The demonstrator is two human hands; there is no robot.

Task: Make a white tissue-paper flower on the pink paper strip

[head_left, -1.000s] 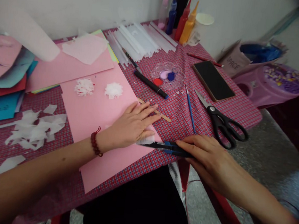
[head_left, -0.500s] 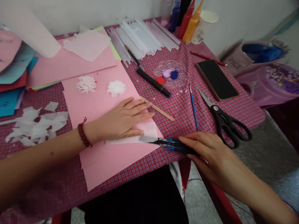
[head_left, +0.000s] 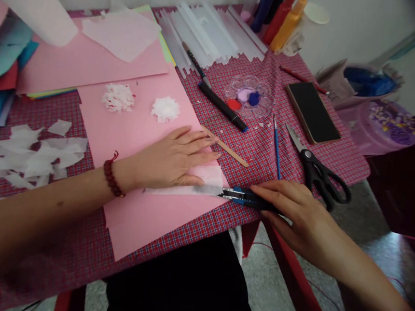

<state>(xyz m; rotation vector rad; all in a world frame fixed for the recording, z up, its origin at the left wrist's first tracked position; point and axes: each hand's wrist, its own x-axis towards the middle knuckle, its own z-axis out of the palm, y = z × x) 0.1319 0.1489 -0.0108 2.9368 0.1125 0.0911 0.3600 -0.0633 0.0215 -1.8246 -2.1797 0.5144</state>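
My left hand [head_left: 180, 158] lies flat with its fingers spread, pressing a folded-looking piece of thin white paper [head_left: 213, 176] onto the pink paper sheet [head_left: 143, 222]. My right hand [head_left: 293, 206] is wrapped around a blue and black box cutter [head_left: 242, 197]. Its greyish blade reaches left over the white paper, close to my left thumb. A wooden stick [head_left: 229, 150] lies just beyond my left fingertips. Two crumpled white paper puffs, one flecked with red [head_left: 118, 98] and one plain [head_left: 165, 109], sit on the pink sheet.
Scissors [head_left: 322, 173], a paintbrush [head_left: 276, 147] and a phone [head_left: 313, 112] lie to the right. Beyond are a black marker [head_left: 222, 106], a paint palette [head_left: 260, 87], glue sticks [head_left: 203, 34] and paint bottles [head_left: 291, 20]. White paper scraps [head_left: 36, 152] are at left.
The view has shifted slightly. The box cutter has drawn back a little to the right along the white paper. My left hand keeps its place on the paper.
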